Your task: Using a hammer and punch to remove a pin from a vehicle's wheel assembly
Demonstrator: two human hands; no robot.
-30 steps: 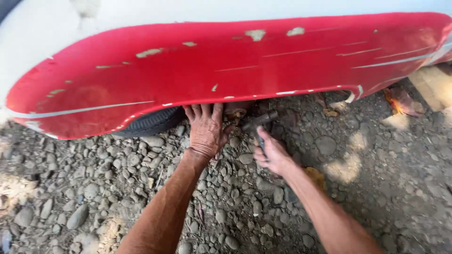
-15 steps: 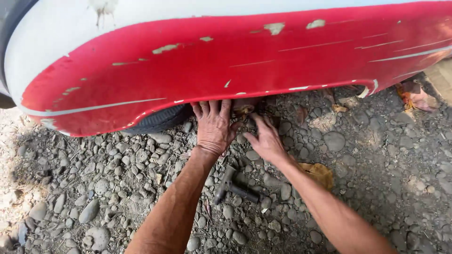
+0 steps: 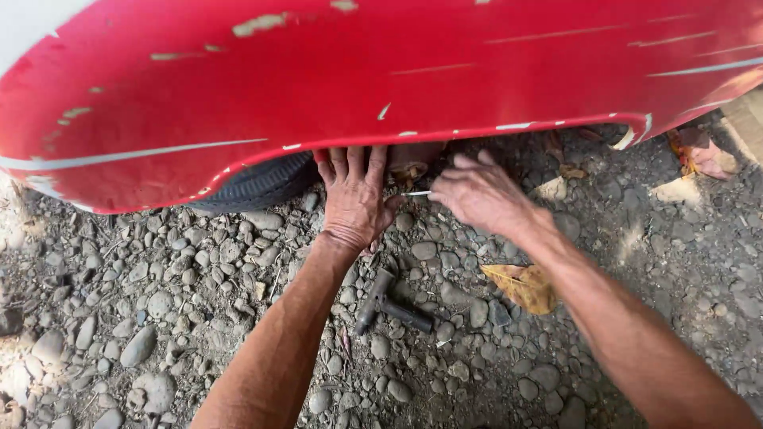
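My left hand [image 3: 354, 195] lies flat, fingers stretched out, with the fingertips tucked under the lower edge of a red car fender [image 3: 381, 87] whose paint is chipped. A black tyre [image 3: 258, 184] shows beneath the fender, just left of that hand. My right hand [image 3: 477, 195] is right beside it, its fingers pinched on a thin pale pin [image 3: 416, 193] that points toward the left hand. A dark T-shaped tool [image 3: 389, 306] lies on the gravel [image 3: 159, 302] between my forearms, touched by neither hand.
A yellow dry leaf [image 3: 520, 286] lies next to my right forearm. More dead leaves [image 3: 699, 155] sit under the fender at the right. Loose stones cover the ground everywhere.
My right hand has left the dark tool, which now lies on the gravel, and has moved up next to my left hand. The view has come closer to the fender.
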